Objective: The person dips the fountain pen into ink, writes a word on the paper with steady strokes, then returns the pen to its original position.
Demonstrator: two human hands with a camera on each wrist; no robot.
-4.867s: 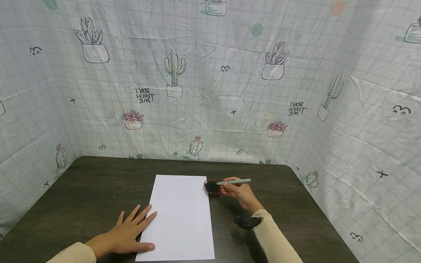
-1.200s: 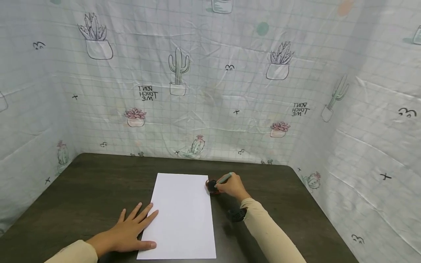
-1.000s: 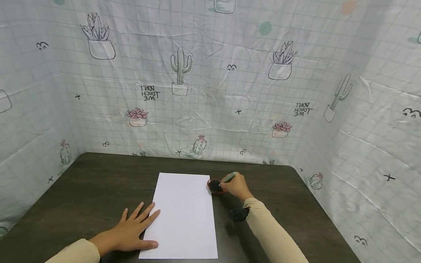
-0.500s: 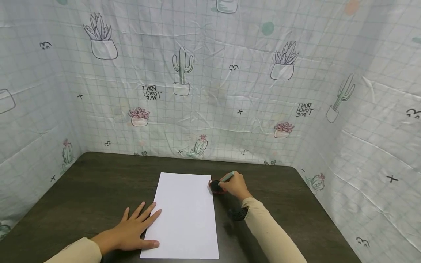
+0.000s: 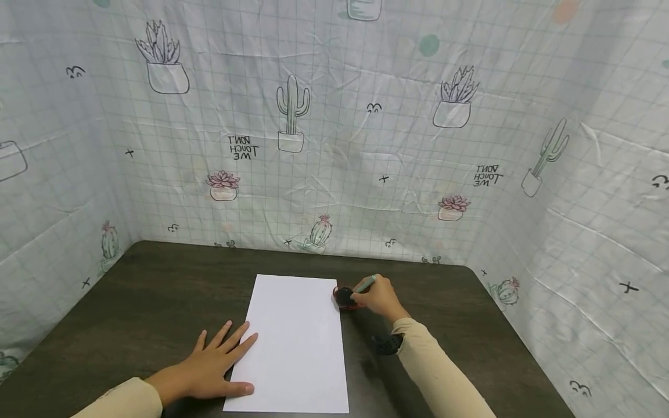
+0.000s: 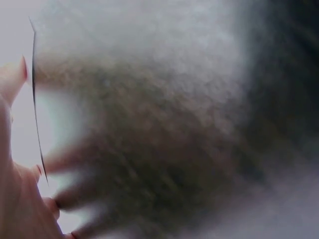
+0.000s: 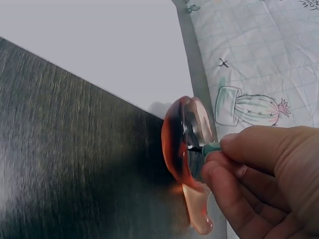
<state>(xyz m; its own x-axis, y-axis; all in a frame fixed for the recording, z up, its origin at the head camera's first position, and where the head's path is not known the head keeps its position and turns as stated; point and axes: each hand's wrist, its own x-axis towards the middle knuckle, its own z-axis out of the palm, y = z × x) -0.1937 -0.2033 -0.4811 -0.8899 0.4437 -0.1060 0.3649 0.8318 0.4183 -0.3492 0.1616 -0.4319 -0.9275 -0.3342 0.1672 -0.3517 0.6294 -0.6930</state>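
Note:
My left hand [image 5: 211,367] lies with fingers spread across the left edge of a blank white sheet of paper [image 5: 295,342]. At the sheet's upper right corner sits a small round dish [image 5: 342,296], dark inside with a translucent orange rim. My right hand [image 5: 383,299] pinches a pale green pen [image 5: 364,283] between thumb and fingers, its dark tip at the dish. In the right wrist view the dish [image 7: 173,144] shows a curved orange wall and a pale, handle-like part below, with the pen [image 7: 212,148] pointing into it. The left wrist view is mostly blurred; fingers [image 6: 12,82] show at its left edge.
The dark wood table [image 5: 172,296] spreads around the sheet. A white cloth [image 5: 334,191] printed with cacti hangs behind the table and along both sides. A black band [image 5: 388,345] is around my right wrist.
Since the oldest frame the pen has swung from nearly level to a steeper slant, and my right hand has turned with it at the dish. My left hand stays on the sheet.

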